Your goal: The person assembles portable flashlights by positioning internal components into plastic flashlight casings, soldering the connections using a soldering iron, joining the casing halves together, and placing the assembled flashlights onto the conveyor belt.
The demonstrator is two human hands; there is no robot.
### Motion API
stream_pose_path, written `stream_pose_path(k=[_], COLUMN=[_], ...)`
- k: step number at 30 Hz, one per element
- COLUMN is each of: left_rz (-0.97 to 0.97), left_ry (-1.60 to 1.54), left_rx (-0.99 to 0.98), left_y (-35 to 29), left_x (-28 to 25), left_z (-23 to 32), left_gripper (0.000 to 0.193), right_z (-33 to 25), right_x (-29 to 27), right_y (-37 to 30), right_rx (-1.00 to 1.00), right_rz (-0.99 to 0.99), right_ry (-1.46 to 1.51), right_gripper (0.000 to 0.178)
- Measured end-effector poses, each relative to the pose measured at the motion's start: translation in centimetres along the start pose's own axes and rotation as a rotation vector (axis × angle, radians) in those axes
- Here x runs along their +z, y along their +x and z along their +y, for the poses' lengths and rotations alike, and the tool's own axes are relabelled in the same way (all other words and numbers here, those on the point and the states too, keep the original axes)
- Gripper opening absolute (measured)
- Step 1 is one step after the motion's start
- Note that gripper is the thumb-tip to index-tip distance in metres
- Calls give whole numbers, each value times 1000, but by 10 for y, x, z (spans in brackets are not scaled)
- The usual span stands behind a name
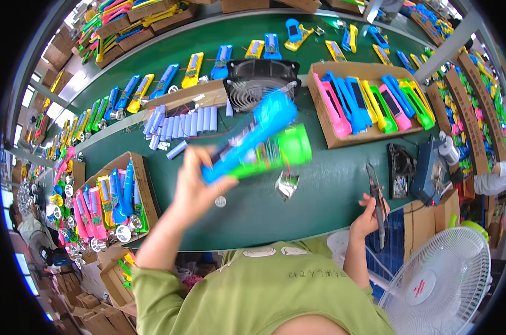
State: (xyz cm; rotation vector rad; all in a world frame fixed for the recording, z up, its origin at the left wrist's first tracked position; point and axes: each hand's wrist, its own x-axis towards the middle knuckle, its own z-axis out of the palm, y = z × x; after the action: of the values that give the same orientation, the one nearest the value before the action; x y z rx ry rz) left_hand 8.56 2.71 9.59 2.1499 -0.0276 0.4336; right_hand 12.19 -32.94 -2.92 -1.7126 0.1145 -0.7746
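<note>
My left hand (196,177) grips a blue plastic flashlight housing (274,116) by its narrow end, its wide head pointing to the far right and slightly blurred. Partly behind it is a green housing (299,146) with wires and a small board inside; I cannot tell whether this hand holds it too. A shiny silver reflector (286,185) sits on the table just nearer, by a red wire. In my right hand (367,216), at the table's right front edge, is a soldering iron (375,187), tip pointing away from me.
Purple battery cells (189,124) lie in a cluster behind my left hand, beside a black fan (258,84). Cardboard boxes of coloured housings stand at left (147,195) and right (342,140). A blue soldering station (430,170) and a white fan (437,279) are at right.
</note>
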Motion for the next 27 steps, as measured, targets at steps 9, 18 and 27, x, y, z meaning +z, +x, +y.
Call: stream_pose_path(k=[9,18,27], left_rz=[213,-147,-601], left_ry=[342,942,1155], left_rx=[30,-132,1170], left_y=[276,366,345], left_x=[9,79,81], left_z=[-111,-165,-163], left_gripper=[51,51,18], right_z=[11,2,1], right_x=[-7,-3,-2], right_y=[-14,-14,-10], right_rx=[-43,80,31], right_rz=[-51,-2,-10], right_ry=[14,-61,-169], right_gripper=[26,27,17])
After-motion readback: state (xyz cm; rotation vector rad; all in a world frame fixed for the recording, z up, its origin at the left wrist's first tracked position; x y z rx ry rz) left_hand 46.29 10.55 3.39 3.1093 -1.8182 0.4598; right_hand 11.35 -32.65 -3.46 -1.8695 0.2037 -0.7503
